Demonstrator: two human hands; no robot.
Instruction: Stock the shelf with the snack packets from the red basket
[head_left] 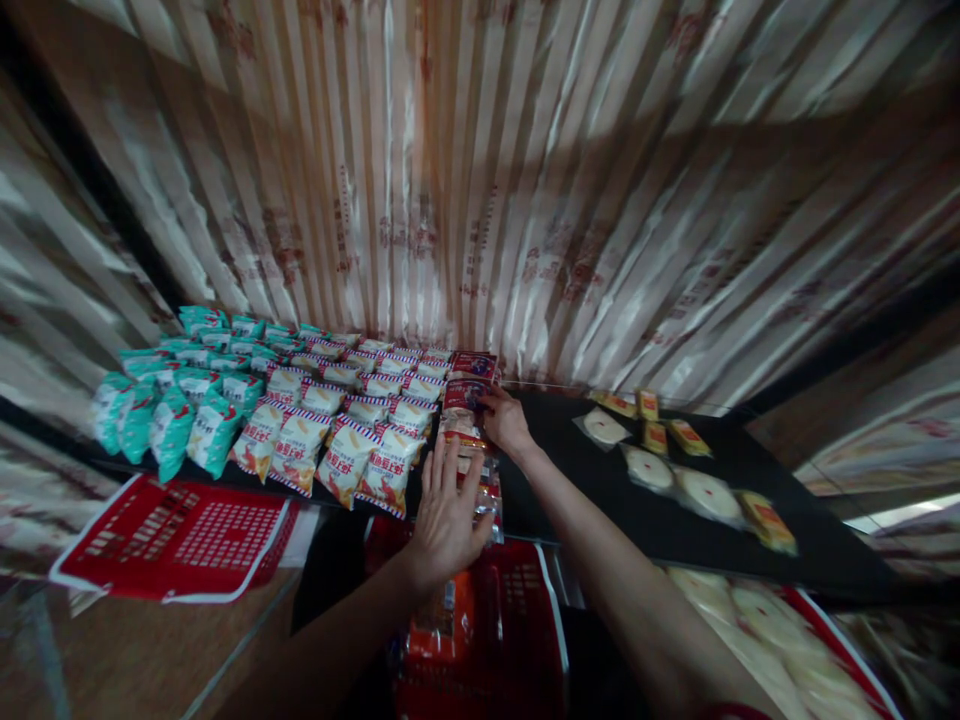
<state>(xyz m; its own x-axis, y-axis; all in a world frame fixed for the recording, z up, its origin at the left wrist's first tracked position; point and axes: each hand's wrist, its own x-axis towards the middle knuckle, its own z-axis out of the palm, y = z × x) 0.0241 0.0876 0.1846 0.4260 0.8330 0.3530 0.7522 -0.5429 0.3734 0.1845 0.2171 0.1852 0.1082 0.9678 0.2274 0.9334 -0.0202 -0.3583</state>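
A column of dark red snack packets (466,393) runs from front to back across the black shelf. My left hand (448,510) lies over the front packets with its fingers spread, hiding part of them. Farther back, my right hand (507,422) has curled fingers at the right edge of a red packet and appears to pinch it. Directly left of the column stand rows of white snack bags (382,462) with striped tops. Under my forearms is a red basket (553,630), with an orange packet (442,625) inside.
Teal snack bags (214,430) fill the shelf's left end. On the right of the black shelf (555,470) lie round white packs (709,495) and yellow packets (766,522). Another red basket (187,535) sits low left. More pale packs (772,630) are below right. A plastic-covered wall (450,200) rises behind.
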